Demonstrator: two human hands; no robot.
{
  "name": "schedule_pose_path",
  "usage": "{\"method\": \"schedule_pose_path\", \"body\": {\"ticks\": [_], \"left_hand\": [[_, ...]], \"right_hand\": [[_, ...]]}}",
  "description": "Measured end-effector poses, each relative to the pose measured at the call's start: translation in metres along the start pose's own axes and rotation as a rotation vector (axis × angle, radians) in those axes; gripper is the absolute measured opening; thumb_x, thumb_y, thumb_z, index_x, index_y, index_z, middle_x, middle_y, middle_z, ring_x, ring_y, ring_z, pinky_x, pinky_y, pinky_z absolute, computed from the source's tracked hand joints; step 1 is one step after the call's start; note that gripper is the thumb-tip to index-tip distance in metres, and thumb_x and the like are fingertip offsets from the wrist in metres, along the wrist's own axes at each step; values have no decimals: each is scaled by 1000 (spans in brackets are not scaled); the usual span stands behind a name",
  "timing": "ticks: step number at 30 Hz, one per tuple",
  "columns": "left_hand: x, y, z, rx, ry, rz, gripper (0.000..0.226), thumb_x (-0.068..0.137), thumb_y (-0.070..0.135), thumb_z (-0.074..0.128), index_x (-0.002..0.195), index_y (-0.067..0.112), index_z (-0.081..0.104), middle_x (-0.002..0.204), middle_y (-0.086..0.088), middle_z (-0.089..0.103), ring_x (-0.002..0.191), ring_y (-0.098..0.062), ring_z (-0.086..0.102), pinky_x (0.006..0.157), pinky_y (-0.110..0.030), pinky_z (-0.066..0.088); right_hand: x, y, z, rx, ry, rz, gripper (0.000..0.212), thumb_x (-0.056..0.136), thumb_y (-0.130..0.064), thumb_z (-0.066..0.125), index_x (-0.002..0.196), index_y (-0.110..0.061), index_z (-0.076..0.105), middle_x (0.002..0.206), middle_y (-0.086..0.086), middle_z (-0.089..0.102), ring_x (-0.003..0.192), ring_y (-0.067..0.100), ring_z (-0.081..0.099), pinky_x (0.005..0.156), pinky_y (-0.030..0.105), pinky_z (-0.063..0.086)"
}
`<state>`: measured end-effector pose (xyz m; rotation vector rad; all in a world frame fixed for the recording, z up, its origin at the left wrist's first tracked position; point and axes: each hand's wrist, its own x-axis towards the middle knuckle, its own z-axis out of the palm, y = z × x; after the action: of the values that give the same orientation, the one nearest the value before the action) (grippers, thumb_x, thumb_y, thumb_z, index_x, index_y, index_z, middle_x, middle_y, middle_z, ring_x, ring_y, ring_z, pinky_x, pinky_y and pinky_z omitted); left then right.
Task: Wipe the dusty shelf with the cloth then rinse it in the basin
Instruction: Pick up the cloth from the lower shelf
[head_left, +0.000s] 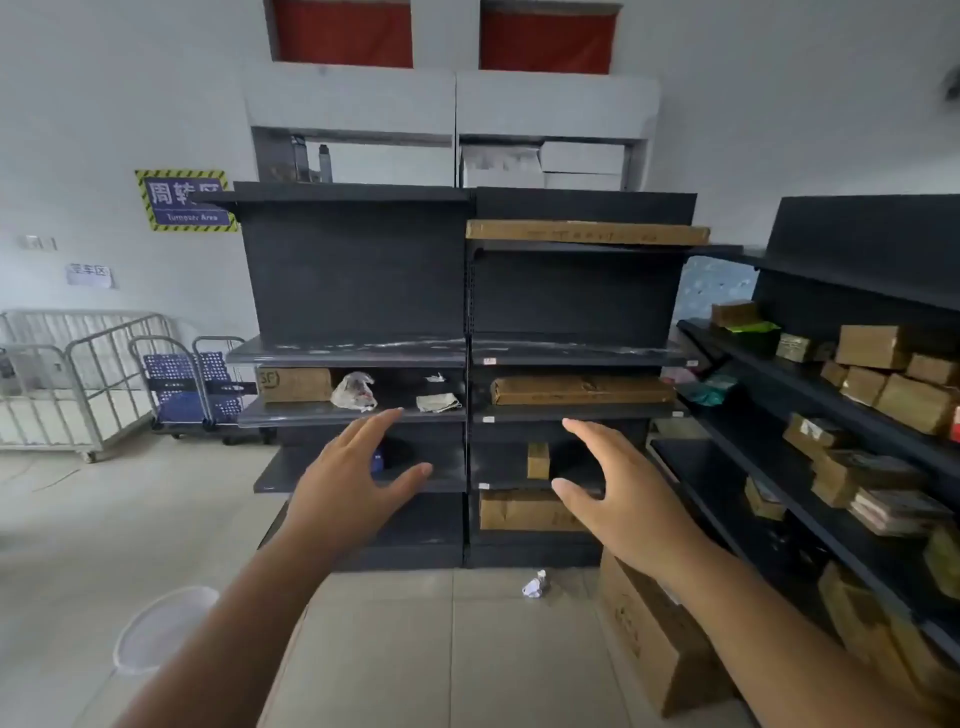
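A dark metal shelf unit (358, 353) stands straight ahead; its middle shelf board shows pale dust streaks. A folded pale cloth (438, 402) lies on the board below, right of a crumpled plastic bag (355, 391). A clear round basin (161, 631) sits on the floor at lower left, partly behind my left forearm. My left hand (353, 478) and my right hand (618, 488) are both held out in front of the lower shelves, fingers spread, holding nothing.
Cardboard boxes (582, 389) lie on the right half of the unit and fill a second dark shelf rack (831, 405) along the right. A large box (649, 634) lies on the floor at right. A crumpled paper scrap (535, 584) lies on the tiles. Metal carts (78, 374) stand at left.
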<state>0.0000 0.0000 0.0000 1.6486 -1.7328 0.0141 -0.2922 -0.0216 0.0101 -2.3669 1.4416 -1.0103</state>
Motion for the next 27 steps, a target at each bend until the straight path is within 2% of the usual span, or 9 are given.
{"method": "schedule_pose_path", "body": {"ticks": [4, 13, 19, 23, 27], "left_hand": [[44, -24, 36, -5, -62, -25, 73, 75, 74, 50, 140, 46, 30, 142, 17, 44, 124, -11, 45, 95, -37, 45], [170, -68, 120, 61, -94, -110, 75, 75, 72, 52, 141, 45, 29, 144, 13, 43, 123, -12, 46, 95, -36, 45], [255, -101, 161, 91, -87, -173, 77, 77, 73, 53, 143, 46, 25, 150, 10, 38, 131, -18, 42, 99, -41, 43], [305, -137, 192, 89, -88, -207, 77, 77, 73, 53, 143, 45, 26, 150, 9, 38, 131, -19, 41, 100, -42, 44], [359, -188, 230, 76, -99, -243, 77, 75, 74, 53, 142, 47, 25, 150, 9, 38, 130, -19, 43, 98, -40, 44]], "right_hand": [[45, 28, 32, 26, -48, 33, 62, 88, -40, 58, 144, -38, 30, 147, -22, 33, 124, -10, 28, 103, 20, 31], [193, 133, 92, 58, -83, 0, 60, 88, -43, 56, 142, -40, 30, 150, -20, 31, 138, 2, 29, 109, 26, 30], [299, 180, 129, 98, -129, -27, 61, 88, -43, 55, 143, -37, 30, 149, -20, 32, 128, -9, 26, 105, 20, 26], [362, 203, 163, 92, -184, -37, 61, 89, -43, 55, 144, -37, 29, 152, -18, 31, 138, 2, 28, 110, 25, 27], [422, 224, 206, 67, -219, -21, 62, 90, -42, 55, 146, -36, 29, 153, -16, 30, 138, 4, 30, 107, 25, 27]]}}
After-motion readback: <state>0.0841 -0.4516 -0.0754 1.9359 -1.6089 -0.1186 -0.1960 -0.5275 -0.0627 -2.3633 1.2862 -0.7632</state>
